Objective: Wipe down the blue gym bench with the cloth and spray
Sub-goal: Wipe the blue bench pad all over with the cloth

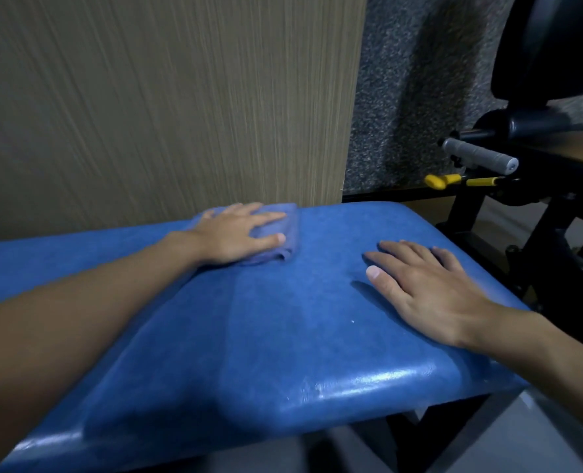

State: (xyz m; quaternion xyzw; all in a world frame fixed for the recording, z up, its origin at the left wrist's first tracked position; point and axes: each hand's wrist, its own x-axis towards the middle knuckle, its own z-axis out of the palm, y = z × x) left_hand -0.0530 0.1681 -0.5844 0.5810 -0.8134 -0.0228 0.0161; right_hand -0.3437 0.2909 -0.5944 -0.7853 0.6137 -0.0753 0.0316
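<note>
The blue padded gym bench fills the lower part of the head view, its rounded end toward the right. A folded blue cloth lies near the bench's far edge. My left hand presses flat on top of the cloth, fingers spread and pointing right. My right hand rests palm down on the bare pad near the right end, fingers apart, holding nothing. No spray bottle is in view.
A beige wood-grain wall panel stands right behind the bench. A black exercise machine with a grey handle and yellow lever stands at the right. Grey speckled wall behind it.
</note>
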